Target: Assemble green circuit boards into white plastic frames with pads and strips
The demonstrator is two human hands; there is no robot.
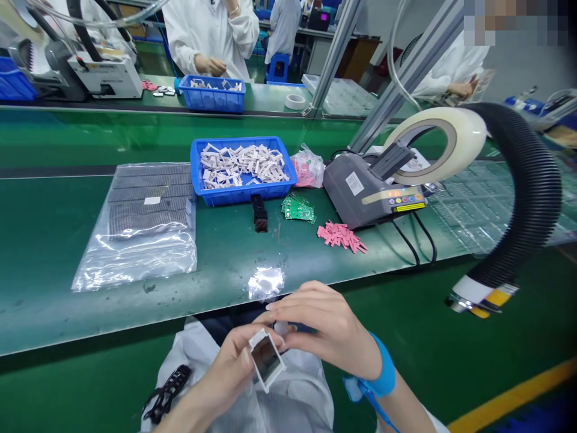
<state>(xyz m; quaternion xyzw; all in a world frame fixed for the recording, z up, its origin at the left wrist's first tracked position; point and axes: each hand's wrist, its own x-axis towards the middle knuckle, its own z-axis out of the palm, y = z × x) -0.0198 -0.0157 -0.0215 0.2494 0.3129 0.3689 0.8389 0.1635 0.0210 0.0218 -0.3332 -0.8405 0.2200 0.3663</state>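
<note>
Above my lap, my left hand is closed on a small white plastic frame with a dark glassy panel set in it. The frame is tilted, one corner pointing down. My right hand, wearing a blue wrist strap, is bent over the left fingertips, its thumb and fingers brought together. Between the two hands shows a small whitish piece, mostly covered by fingers; what it is I cannot make out. On the bench ahead, a blue bin holds many white frames.
A clear bag of dark panels lies left on the bench. Right of it are black pieces, green circuit boards, pink strips and a tape dispenser. A black flexible hose arches at right. Co-workers sit across.
</note>
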